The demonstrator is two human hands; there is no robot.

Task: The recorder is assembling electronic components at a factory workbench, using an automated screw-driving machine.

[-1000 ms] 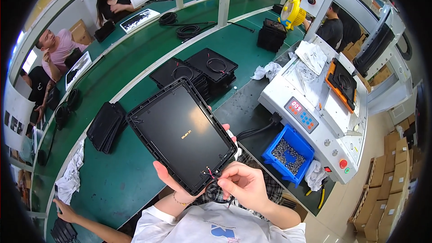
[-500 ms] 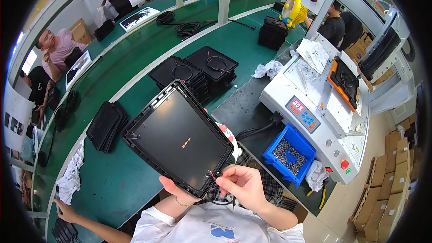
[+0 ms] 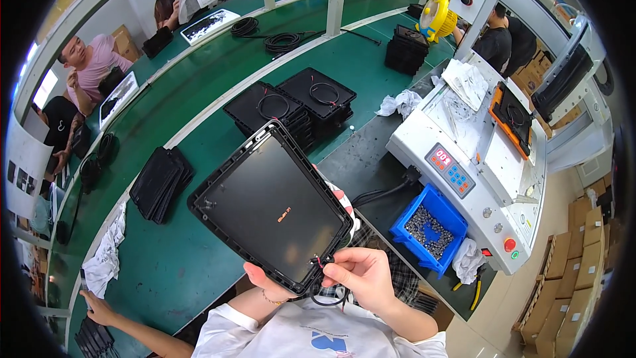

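A shallow black rectangular housing (image 3: 268, 202), with a raised slotted rim and a small orange mark inside, is tilted in front of my body. My left hand (image 3: 266, 285) grips it from below, thumb at the lower left edge and fingertips showing past the right edge. At the near right corner, my right hand (image 3: 364, 280) pinches the black cable (image 3: 323, 303) beside the rim. Short red and dark wire ends stick out into the housing there. Beyond it stand two stacks of similar black housings (image 3: 318, 93) with coiled cables on top.
To the right is a white press machine (image 3: 424, 136) carrying an orange-framed fixture (image 3: 507, 119). A blue bin (image 3: 434, 262) of small metal parts and yellow-handled pliers (image 3: 476, 294) lie nearer. Black panels (image 3: 159, 182) rest at left; a co-worker's hand (image 3: 99, 308) is at lower left.
The view has shifted slightly, so most things sit a little further right. The housing stays in my left hand and my right fingers stay on the cable. The machine's red display has changed.
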